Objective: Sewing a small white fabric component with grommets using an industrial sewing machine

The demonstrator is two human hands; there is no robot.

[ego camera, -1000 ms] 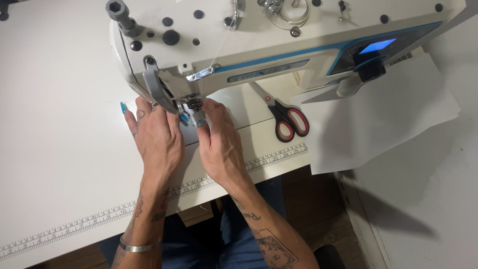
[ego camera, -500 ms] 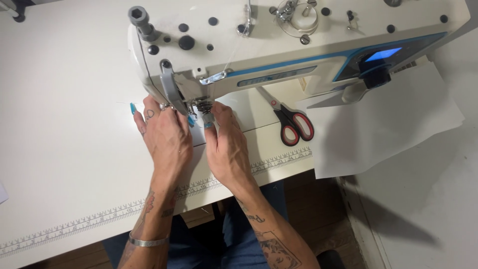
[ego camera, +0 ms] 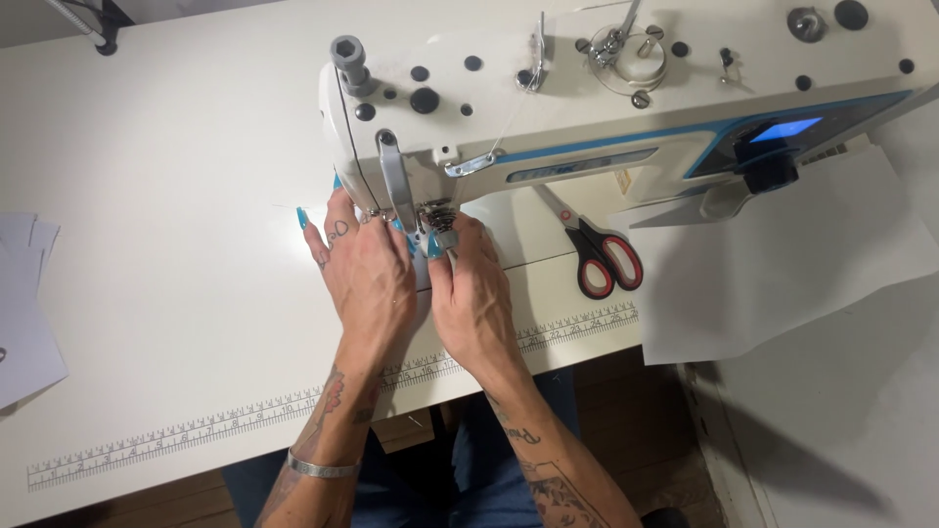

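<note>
A white industrial sewing machine point(ego camera: 606, 98) with a blue trim and a lit blue screen stands on a white table point(ego camera: 166, 196). My left hand point(ego camera: 367, 274) and my right hand point(ego camera: 476, 298) lie flat side by side under the machine head, fingertips at the presser foot point(ego camera: 437, 220). Both press down on a white piece of material point(ego camera: 423, 284) that shows only as a strip between them. The fingers are spread and hold nothing. What lies under the palms is hidden.
Scissors point(ego camera: 597, 254) with red and black handles lie right of my hands. A large white sheet point(ego camera: 782, 274) hangs off the table's right side. More white sheets point(ego camera: 24, 313) sit at the left edge. A printed ruler strip point(ego camera: 196, 430) runs along the front edge.
The view has shifted so the machine and hands sit further right in frame. My hands stay together at the presser foot, with the fingers slightly nearer the needle.
</note>
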